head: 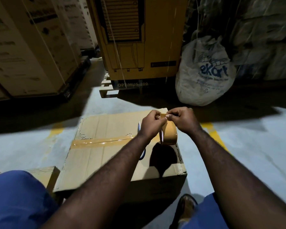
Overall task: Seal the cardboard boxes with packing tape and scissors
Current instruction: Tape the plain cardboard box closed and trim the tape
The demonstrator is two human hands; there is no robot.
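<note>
A brown cardboard box point(106, 156) lies on the floor in front of me, with a strip of brown tape point(101, 142) across its closed flaps. Above its far right part I hold a roll of brown packing tape point(169, 135). My left hand point(151, 125) grips the roll. My right hand point(182, 119) pinches the loose tape end point(163, 115) at the top of the roll. Blue-handled scissors point(139, 127) rest on the box, mostly hidden under my left hand and forearm.
A second, smaller cardboard box point(45, 172) sits at my left knee. Tall printed cartons point(31, 47) stand at the back left, and a yellow carton point(139, 38) on a pallet stands straight ahead. A white sack point(205, 75) leans at the back right.
</note>
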